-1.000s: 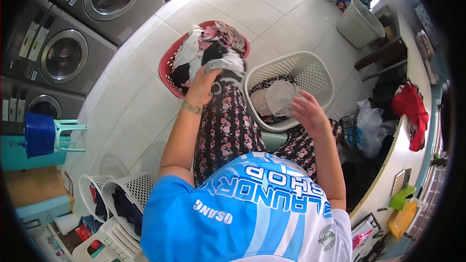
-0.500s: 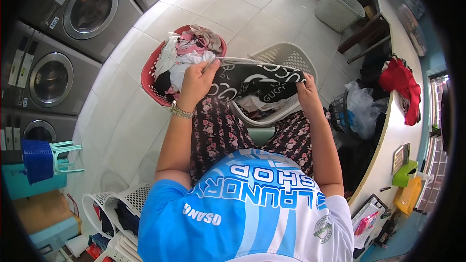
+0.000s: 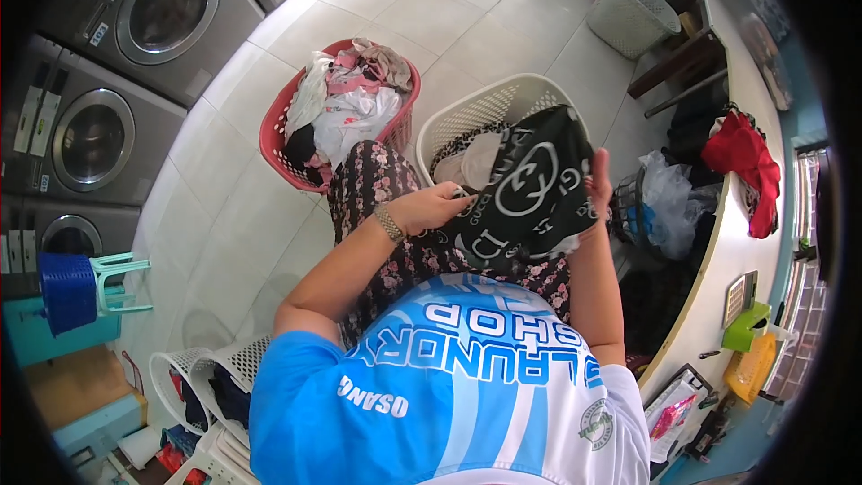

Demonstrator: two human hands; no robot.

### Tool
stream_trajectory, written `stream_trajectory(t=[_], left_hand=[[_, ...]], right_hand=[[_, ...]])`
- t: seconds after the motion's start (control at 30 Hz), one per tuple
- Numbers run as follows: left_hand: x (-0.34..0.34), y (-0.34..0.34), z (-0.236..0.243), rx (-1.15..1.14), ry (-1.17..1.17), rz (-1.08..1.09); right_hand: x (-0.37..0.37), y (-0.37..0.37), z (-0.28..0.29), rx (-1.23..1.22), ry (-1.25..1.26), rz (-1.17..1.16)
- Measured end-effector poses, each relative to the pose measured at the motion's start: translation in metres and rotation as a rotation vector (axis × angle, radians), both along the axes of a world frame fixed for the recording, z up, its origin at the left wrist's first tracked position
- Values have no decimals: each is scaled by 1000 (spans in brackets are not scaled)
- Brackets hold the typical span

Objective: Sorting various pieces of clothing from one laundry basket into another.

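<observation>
A black garment with white lettering and ring patterns [image 3: 525,184] hangs bunched over my lap, in front of the white laundry basket [image 3: 435,121]. My left hand [image 3: 435,207] is closed, pinching the garment's left edge between thumb and fingers. At its right edge my right hand [image 3: 599,189] rests with fingers stretched upward, the cloth lying against the palm; its thumb is not clearly visible. The white basket stands beyond my knees with beige and patterned clothes [image 3: 480,162] inside, partly hidden by the garment.
A red basket [image 3: 269,139] heaped with clothes and a white plastic bag [image 3: 359,117] stands left of the white one. Front-loading machines [image 3: 171,13] line the left side. On the right are a dark basket with plastic bags [image 3: 669,207] and a long counter [image 3: 709,278].
The garment, stretched wide between both hands before, is now gathered and lower, nearer my body. My left hand has moved right and down; my right hand has moved slightly right, its fingers now straightened.
</observation>
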State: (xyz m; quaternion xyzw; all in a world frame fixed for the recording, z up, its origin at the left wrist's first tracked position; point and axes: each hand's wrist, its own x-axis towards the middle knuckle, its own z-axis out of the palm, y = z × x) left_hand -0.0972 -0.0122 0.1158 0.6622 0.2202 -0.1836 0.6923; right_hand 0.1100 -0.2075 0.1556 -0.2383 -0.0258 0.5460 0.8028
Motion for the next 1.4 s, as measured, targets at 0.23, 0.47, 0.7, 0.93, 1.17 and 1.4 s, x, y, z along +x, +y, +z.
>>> stream_trajectory(t=[0.23,0.47,0.7,0.93,1.17,1.4], left_hand=[[10,2,-38,418,-229,264],[28,-72,1,-577,-727,118],[-3,11,17,208,-663,353],[-43,27,28,279,-569,-142],[-63,145,-57,69,-350,480],[-98,237,-274,1016,511,509]], right_hand=[[27,-74,44,230,-193,191],[-36,-45,44,-512,-692,118],[35,-72,73,-522,-757,-110],[64,-149,67,-215,-782,-254],[37,-276,92,40,-959,-582],[-37,-226,151,-238,-1181,-743]])
